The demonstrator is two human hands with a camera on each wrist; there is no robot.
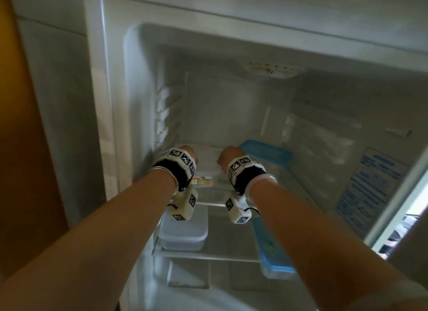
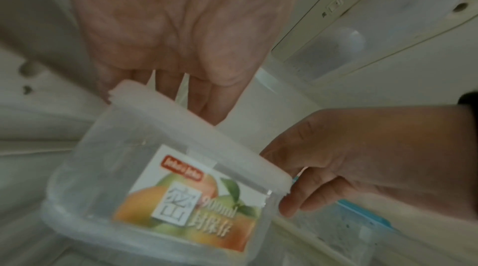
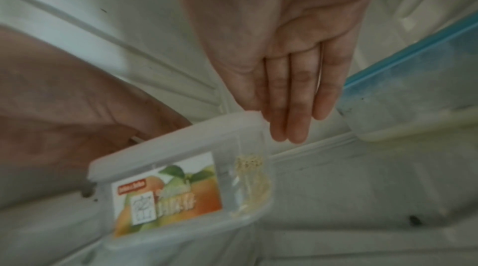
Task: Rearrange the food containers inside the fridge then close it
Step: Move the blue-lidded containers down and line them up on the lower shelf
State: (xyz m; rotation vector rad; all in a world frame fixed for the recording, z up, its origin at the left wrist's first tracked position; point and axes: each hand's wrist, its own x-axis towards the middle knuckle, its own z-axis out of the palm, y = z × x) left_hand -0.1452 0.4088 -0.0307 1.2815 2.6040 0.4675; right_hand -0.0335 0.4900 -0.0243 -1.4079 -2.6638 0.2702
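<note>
Clear plastic box: the labelled container (image 2: 155, 178) with a white lid and a fruit sticker sits on the upper glass shelf (image 1: 289, 178), centre of the head view, between both hands.
Left hand: the left hand (image 1: 188, 155) lies over the box's left end. In the left wrist view its fingers (image 2: 207, 102) reach straight down behind the lid's far edge, so it presses more than it clutches.
Right hand: the right hand (image 1: 228, 156) is at the right end. Its own camera shows straight fingers (image 3: 292, 106) laid against the lid corner, while in the left wrist view the thumb appears curled under the rim, so I judge a light pinch.
Neighbours: a blue-lidded box (image 1: 266, 152) stands just beside, to the right in the frame. Lower in the frame sit a clear box (image 1: 183, 232) and another blue-lidded one (image 1: 275, 255).
Good practice: keep the box level, press equally from both ends, and slide it rather than lift.
Caution: the sticker side is smooth and may slip. Watch the blue lid close by.
Remaining: the fridge (image 1: 139, 56) is not yet closed.
</note>
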